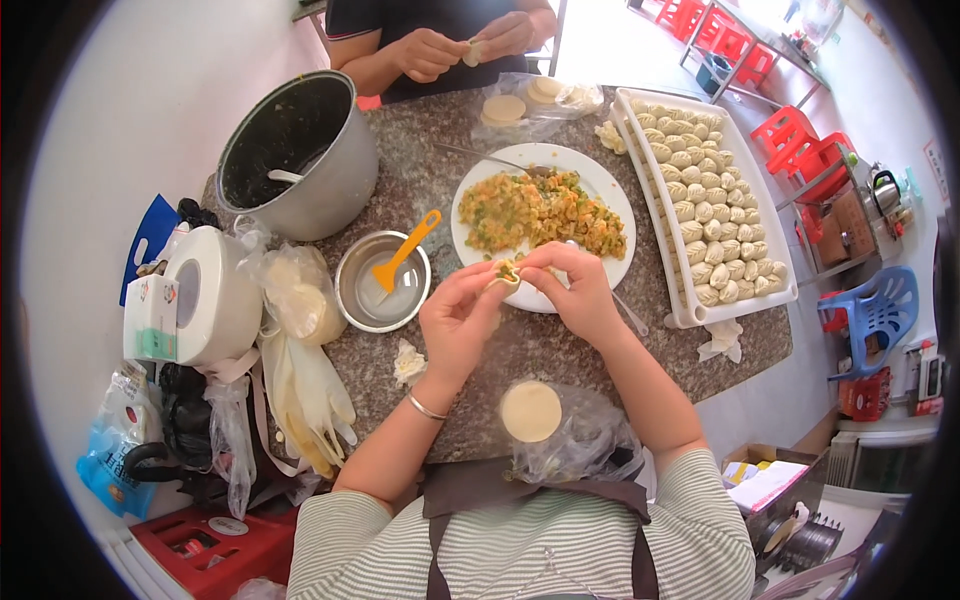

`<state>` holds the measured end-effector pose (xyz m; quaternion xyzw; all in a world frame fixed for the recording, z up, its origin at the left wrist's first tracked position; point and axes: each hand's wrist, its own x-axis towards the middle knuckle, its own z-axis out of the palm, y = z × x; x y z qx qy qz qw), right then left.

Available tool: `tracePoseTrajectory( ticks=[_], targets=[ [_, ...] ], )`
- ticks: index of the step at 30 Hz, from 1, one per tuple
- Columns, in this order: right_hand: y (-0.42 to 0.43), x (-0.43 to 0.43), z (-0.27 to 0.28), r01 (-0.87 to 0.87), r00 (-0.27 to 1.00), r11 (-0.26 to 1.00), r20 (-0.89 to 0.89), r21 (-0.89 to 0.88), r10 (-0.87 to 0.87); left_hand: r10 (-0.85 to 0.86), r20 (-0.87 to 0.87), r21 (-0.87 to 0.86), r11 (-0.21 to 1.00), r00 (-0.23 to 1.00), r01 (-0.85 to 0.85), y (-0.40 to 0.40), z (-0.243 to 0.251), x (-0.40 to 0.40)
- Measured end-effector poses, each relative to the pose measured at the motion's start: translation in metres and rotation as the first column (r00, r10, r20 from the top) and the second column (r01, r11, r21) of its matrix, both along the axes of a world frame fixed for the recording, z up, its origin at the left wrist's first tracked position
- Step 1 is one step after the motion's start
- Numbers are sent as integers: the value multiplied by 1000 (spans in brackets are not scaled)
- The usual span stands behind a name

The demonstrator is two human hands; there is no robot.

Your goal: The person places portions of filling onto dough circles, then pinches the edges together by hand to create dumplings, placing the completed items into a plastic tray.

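Between my two hands is a small dumpling (507, 274), its wrapper partly folded and the orange and green filling showing at the top. My left hand (469, 304) grips its left side, while the fingers of my right hand (566, 281) pinch its right edge. Just beyond them stands a white plate (480, 174) heaped with chopped vegetable filling (555, 210). A spoon lies in the filling, and another handle (630, 313) sticks out by my right wrist. Close to my body, round dough wrappers (532, 411) rest on a clear plastic bag (592, 427).
Stacked white trays (679, 300) of pleated dumplings stand at right. To the left are a deep metal pot (337, 172), a steel bowl (349, 300) with an orange brush (405, 251), rubber gloves (300, 390) and a paper roll (225, 300). Across the table, a person's hands (465, 46) hold another dumpling.
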<state>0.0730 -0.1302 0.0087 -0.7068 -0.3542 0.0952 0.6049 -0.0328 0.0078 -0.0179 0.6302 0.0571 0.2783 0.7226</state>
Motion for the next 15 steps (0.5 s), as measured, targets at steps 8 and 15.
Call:
tracePoseTrajectory(
  ticks=[8, 15],
  targets=[
    [-11, 10, -6, -131, 977, 991, -168, 10, 131, -96, 14, 89, 992, 995, 94, 1, 2, 1],
    [-7, 1, -3, -43, 991, 999, 124, -10, 44, -96, -119, -64, 994, 988, 88, 0, 3, -3]
  ],
)
